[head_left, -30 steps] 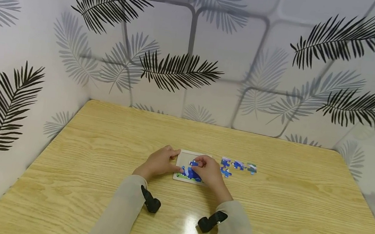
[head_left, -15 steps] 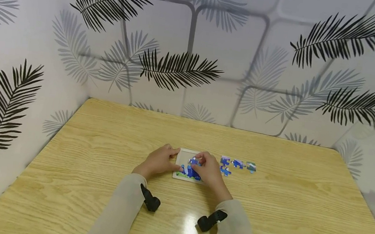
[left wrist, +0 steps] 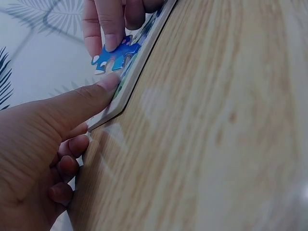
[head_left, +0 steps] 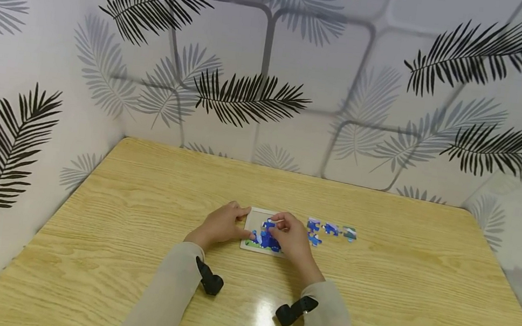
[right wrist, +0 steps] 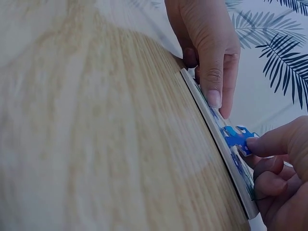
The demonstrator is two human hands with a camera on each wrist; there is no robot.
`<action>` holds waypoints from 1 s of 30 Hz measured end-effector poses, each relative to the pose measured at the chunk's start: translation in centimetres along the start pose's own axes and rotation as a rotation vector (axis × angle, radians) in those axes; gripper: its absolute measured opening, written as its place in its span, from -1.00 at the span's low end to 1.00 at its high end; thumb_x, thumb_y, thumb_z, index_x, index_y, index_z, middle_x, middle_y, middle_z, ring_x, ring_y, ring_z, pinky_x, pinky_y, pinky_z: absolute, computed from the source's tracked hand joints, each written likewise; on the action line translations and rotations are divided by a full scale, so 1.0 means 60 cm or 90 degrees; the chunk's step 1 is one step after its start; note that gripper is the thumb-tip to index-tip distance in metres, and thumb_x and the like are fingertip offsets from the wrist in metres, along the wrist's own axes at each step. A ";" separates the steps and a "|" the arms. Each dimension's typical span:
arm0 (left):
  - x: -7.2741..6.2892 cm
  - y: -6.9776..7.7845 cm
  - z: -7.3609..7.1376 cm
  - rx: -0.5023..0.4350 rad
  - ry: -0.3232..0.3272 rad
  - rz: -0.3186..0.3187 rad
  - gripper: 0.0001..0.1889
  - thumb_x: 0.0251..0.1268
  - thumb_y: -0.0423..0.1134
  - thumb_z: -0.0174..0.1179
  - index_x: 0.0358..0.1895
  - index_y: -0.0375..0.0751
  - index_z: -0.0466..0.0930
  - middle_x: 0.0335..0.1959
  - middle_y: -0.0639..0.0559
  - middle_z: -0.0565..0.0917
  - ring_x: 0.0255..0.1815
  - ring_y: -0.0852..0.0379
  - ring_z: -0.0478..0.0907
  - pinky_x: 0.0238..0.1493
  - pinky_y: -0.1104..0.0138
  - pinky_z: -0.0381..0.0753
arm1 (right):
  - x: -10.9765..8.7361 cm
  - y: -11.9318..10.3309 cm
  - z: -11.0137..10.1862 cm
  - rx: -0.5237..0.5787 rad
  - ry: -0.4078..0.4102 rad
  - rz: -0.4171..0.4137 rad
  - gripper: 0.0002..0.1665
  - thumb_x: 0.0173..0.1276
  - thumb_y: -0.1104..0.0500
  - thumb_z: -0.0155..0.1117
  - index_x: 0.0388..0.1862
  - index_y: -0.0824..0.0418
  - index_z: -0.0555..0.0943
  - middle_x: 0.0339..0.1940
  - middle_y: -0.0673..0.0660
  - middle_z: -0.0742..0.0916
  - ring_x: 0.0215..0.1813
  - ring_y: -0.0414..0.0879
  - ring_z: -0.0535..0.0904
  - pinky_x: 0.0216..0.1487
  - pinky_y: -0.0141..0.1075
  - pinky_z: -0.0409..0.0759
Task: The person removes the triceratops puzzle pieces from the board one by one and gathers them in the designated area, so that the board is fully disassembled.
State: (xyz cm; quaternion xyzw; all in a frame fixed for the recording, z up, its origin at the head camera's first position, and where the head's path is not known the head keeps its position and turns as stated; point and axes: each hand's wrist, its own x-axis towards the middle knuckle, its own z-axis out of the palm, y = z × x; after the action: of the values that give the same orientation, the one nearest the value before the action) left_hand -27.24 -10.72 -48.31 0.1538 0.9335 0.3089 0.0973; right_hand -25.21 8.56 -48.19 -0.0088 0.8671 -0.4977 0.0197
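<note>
A shallow wooden puzzle tray (head_left: pixel 256 219) lies mid-table, with blue and green jigsaw pieces (head_left: pixel 263 244) along its near side. My left hand (head_left: pixel 223 226) holds the tray's left side, the thumb over the near left corner and a finger reaching the far left corner. Between thumb and fingertips, my right hand (head_left: pixel 294 239) pinches a blue puzzle piece (right wrist: pixel 238 138). That piece (left wrist: pixel 115 58) is tilted above the tray in the left wrist view, close to the laid pieces. The right hand hides the tray's right part.
Several loose puzzle pieces (head_left: pixel 331 229) lie right of the tray, just beyond the right hand. The wooden table (head_left: pixel 413 279) extends around it and meets a wall (head_left: pixel 303 135) with a leaf pattern at the back.
The pinched puzzle piece has shifted and turned slightly above the tray as the right fingers adjust. The left hand and the loose pieces stay in place.
</note>
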 end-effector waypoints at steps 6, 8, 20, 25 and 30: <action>0.001 -0.001 0.002 0.001 -0.002 0.008 -0.17 0.02 0.06 0.40 0.39 -0.11 0.30 -0.31 0.05 0.37 -0.38 0.13 0.29 -0.34 0.32 0.25 | -0.002 0.001 -0.006 0.034 0.019 0.017 -0.87 0.27 0.32 0.28 -0.19 0.25 0.65 -0.36 0.08 0.61 -0.33 -0.13 0.48 -0.30 -0.34 0.47; 0.002 -0.001 0.002 -0.001 -0.002 0.009 -0.17 0.02 0.06 0.40 0.39 -0.11 0.30 -0.31 0.05 0.37 -0.37 0.13 0.30 -0.33 0.32 0.25 | -0.002 0.003 -0.012 0.044 0.025 0.027 -0.87 0.28 0.31 0.27 -0.19 0.26 0.65 -0.36 0.09 0.62 -0.32 -0.13 0.49 -0.30 -0.35 0.47; 0.003 -0.004 0.004 0.002 -0.006 -0.003 -0.16 0.00 0.06 0.41 0.40 -0.06 0.28 -0.31 0.07 0.36 -0.36 0.13 0.29 -0.30 0.30 0.24 | -0.010 0.039 -0.091 0.042 0.078 0.057 -0.81 0.30 0.26 0.26 -0.13 0.31 0.64 -0.27 0.14 0.64 -0.29 -0.12 0.46 -0.38 -0.41 0.42; 0.002 -0.004 0.004 0.002 -0.005 -0.006 -0.16 0.01 0.05 0.41 0.39 -0.07 0.29 -0.32 0.06 0.36 -0.36 0.13 0.29 -0.31 0.31 0.24 | -0.018 0.069 -0.131 0.044 0.097 0.068 -0.78 0.34 0.25 0.23 -0.09 0.34 0.63 -0.30 0.10 0.64 -0.36 -0.18 0.43 -0.43 -0.44 0.41; 0.002 -0.003 0.004 0.000 -0.004 -0.007 -0.16 0.01 0.05 0.41 0.39 -0.07 0.29 -0.32 0.07 0.36 -0.36 0.13 0.29 -0.30 0.31 0.24 | -0.027 0.090 -0.166 0.038 0.104 0.094 -0.72 0.37 0.23 0.19 -0.03 0.37 0.61 -0.23 0.15 0.64 -0.33 -0.18 0.44 -0.40 -0.43 0.44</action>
State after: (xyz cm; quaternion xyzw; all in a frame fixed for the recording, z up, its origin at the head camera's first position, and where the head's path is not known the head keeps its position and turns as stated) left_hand -27.31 -10.71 -48.62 0.1500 0.9340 0.3077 0.1020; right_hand -23.97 19.92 -47.79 0.0965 0.8490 -0.5194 -0.0138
